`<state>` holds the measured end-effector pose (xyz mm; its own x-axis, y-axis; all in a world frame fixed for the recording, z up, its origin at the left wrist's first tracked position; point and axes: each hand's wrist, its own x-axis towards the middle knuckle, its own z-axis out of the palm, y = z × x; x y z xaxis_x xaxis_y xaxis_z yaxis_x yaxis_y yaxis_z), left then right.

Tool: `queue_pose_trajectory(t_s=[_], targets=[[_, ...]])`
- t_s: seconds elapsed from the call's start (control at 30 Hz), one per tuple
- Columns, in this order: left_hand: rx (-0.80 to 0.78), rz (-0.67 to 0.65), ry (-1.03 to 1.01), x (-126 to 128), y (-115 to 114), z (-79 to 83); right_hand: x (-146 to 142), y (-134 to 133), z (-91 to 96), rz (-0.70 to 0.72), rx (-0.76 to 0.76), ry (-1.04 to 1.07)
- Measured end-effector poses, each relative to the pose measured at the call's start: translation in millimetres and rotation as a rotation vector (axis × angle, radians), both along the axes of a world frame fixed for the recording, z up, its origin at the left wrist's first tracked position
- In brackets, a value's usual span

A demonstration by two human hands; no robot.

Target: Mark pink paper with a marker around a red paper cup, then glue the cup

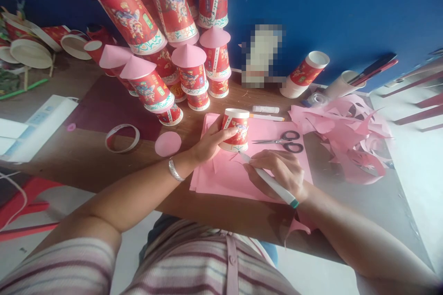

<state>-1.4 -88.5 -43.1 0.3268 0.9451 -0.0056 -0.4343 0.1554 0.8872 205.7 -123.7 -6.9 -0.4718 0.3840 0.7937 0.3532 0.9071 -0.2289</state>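
My left hand (pixel 209 140) grips a red printed paper cup (pixel 236 129) that stands upside down on a stack of pink paper sheets (pixel 228 173). My right hand (pixel 280 168) holds a white pen with a green end (pixel 273 183), its tip touching the paper at the cup's base. A silver bracelet sits on my left wrist. Black-handled scissors (pixel 285 141) lie on the pink paper just right of the cup. A cut pink paper circle (pixel 168 143) rests on the wooden table to the left.
Stacked red cups topped with pink paper cones (pixel 188 73) crowd the back of the table. A heap of pink paper scraps (pixel 346 138) lies at right. A white glue stick (pixel 266 109), a paper ring (pixel 122 138) and a lying cup (pixel 304 73) are nearby.
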Motion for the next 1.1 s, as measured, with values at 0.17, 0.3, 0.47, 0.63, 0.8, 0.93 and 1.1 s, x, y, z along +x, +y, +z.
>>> queue_pose_trajectory(t_s=[0.17,0.3,0.47,0.63,0.8,0.93,1.1], targets=[[-0.025,0.030,-0.049,0.3,1.7,-3.6,0.3,2.5,-0.9,-0.035,0.009,0.023],[-0.026,0.035,-0.041,0.6,1.5,-4.3,0.2,2.4,-2.8,-0.047,0.014,0.021],[-0.017,0.018,-0.039,0.8,0.9,-3.0,0.5,2.3,-3.4,-0.057,0.003,0.028],[-0.005,0.008,-0.042,0.7,0.8,-2.5,0.8,3.0,-2.0,-0.048,0.006,0.018],[0.002,0.013,-0.018,0.3,0.7,-2.3,0.5,2.7,-1.8,-0.052,-0.005,0.015],[0.003,0.013,-0.022,0.4,1.0,-2.6,0.2,2.6,-1.6,-0.044,0.008,0.015],[0.001,0.010,-0.030,0.5,1.4,-4.1,-0.3,2.7,-1.5,-0.048,0.011,0.011]])
